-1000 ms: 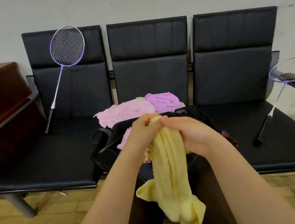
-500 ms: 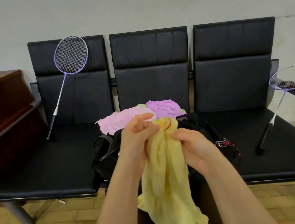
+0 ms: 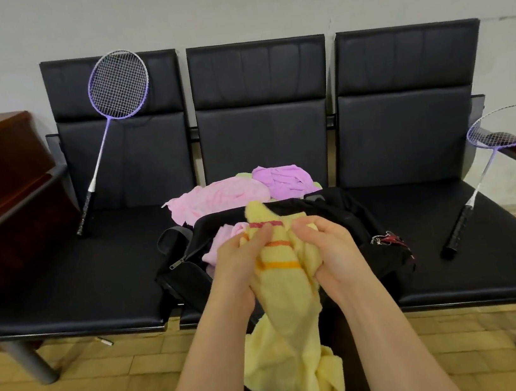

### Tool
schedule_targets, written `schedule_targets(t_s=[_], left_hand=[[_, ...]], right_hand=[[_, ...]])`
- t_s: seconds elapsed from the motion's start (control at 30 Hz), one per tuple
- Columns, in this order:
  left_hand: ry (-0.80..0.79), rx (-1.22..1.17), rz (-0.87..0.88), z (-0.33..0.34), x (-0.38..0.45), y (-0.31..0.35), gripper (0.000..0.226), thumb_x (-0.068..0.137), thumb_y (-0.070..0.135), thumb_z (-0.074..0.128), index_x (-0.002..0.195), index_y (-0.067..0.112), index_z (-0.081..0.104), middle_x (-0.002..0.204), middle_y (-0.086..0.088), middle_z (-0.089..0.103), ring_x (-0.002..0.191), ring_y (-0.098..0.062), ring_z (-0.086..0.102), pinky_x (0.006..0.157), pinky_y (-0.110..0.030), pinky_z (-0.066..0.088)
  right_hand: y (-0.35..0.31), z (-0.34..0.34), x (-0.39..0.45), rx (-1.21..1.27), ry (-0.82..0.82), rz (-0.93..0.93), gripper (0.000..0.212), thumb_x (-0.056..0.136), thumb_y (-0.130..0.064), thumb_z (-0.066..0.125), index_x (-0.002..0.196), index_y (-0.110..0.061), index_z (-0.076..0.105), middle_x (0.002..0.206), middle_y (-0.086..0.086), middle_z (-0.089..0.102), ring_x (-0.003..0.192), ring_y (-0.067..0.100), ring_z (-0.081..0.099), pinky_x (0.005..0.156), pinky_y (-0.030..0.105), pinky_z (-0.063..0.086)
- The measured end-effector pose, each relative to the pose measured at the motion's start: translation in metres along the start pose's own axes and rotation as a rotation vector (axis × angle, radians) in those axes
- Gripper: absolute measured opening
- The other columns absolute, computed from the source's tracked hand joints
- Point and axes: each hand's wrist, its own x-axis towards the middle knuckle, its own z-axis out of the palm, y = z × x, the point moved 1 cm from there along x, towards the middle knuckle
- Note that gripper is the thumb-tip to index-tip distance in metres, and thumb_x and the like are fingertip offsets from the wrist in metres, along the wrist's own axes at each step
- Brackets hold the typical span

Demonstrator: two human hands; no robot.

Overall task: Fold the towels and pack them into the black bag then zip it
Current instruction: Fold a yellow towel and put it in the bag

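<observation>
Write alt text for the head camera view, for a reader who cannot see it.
Two hands, left hand and right hand, grip a bunched yellow towel above an open black bag on a black three-seat bench. Pink and purple towels lie behind the bag; a purple racket leans on the left seat, another on the right.

The person's two forearms come up from the lower edge of the frame, both bare with no sleeve to see, the left hand (image 3: 238,266) and the right hand (image 3: 332,251) wear no glove, ring or watch, and dark clothing shows between the arms.
</observation>
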Motion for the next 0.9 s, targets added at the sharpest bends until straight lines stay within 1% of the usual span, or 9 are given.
schedule_targets(t_s=[0.07,0.13,0.23,0.33,0.43,0.53,0.6,0.77,0.9], left_hand=[[0.076,-0.060,0.090,-0.011,0.001,0.007,0.009,0.084,0.022,0.071,0.087,0.014,0.067,0.079,-0.004,0.072,0.074,-0.016,0.068,0.063,-0.028,0.057],[0.159,-0.042,0.184,-0.022,0.000,0.014,0.012,0.085,0.016,0.070,0.078,0.018,0.061,0.074,-0.001,0.067,0.068,-0.014,0.063,0.055,-0.025,0.049],[0.201,0.082,0.250,-0.032,0.002,0.017,0.021,0.083,0.013,0.071,0.079,0.023,0.054,0.083,-0.001,0.060,0.076,-0.015,0.058,0.059,-0.027,0.046],[-0.006,0.049,0.233,-0.018,-0.003,0.013,0.006,0.086,0.015,0.068,0.090,0.011,0.066,0.090,-0.012,0.070,0.086,-0.028,0.067,0.076,-0.039,0.057],[-0.183,0.015,0.174,0.000,-0.008,0.003,0.026,0.092,0.025,0.059,0.106,0.005,0.067,0.099,-0.014,0.072,0.096,-0.030,0.068,0.089,-0.043,0.055],[-0.172,0.048,0.204,0.005,-0.004,-0.005,0.030,0.090,0.032,0.061,0.110,0.011,0.067,0.093,0.000,0.071,0.096,-0.024,0.067,0.090,-0.042,0.055],[-0.132,0.077,0.228,0.004,0.000,-0.009,0.028,0.091,0.030,0.061,0.112,0.011,0.066,0.092,0.005,0.069,0.098,-0.024,0.066,0.092,-0.045,0.054],[-0.187,0.161,0.205,0.001,-0.002,-0.012,0.014,0.095,0.026,0.056,0.090,0.017,0.066,0.095,-0.011,0.069,0.097,-0.033,0.066,0.091,-0.046,0.054],[-0.203,0.143,0.176,-0.002,0.001,-0.016,0.017,0.094,0.026,0.057,0.097,0.013,0.067,0.104,-0.018,0.068,0.101,-0.036,0.065,0.096,-0.052,0.050]], right_hand=[[-0.003,-0.008,0.003,-0.038,0.092,-0.045,0.007,0.093,-0.006,0.060,0.090,-0.008,0.066,0.094,0.016,0.066,0.089,0.034,0.063,0.076,0.042,0.054],[-0.006,-0.017,0.007,-0.048,0.154,-0.080,0.014,0.093,-0.007,0.060,0.102,-0.017,0.065,0.106,0.012,0.063,0.098,0.031,0.063,0.085,0.046,0.054],[-0.009,-0.021,0.004,0.069,0.091,-0.067,0.037,0.096,-0.006,0.054,0.132,-0.013,0.053,0.119,0.015,0.061,0.105,0.030,0.064,0.091,0.044,0.054],[-0.010,-0.011,0.000,0.104,-0.064,-0.077,0.026,0.098,-0.004,0.047,0.119,-0.003,0.061,0.108,0.020,0.067,0.090,0.026,0.068,0.079,0.036,0.058],[-0.003,0.002,0.000,0.047,-0.175,-0.093,0.019,0.095,-0.010,0.053,0.100,-0.011,0.071,0.099,0.016,0.072,0.088,0.025,0.071,0.072,0.035,0.059],[0.001,0.005,-0.001,0.027,-0.192,-0.084,0.016,0.092,-0.014,0.059,0.099,-0.005,0.069,0.101,0.019,0.072,0.096,0.032,0.070,0.079,0.040,0.058],[0.004,0.003,-0.001,0.020,-0.181,-0.047,0.031,0.087,-0.026,0.067,0.100,0.002,0.067,0.108,0.025,0.069,0.104,0.039,0.066,0.089,0.049,0.055],[0.006,0.003,0.002,-0.138,-0.048,0.059,0.051,0.074,-0.045,0.078,0.104,-0.004,0.070,0.105,0.021,0.071,0.097,0.037,0.070,0.089,0.053,0.055],[0.009,-0.003,0.009,-0.104,-0.012,0.108,0.023,0.085,-0.013,0.071,0.107,-0.014,0.065,0.109,0.015,0.068,0.092,0.026,0.071,0.072,0.037,0.060]])
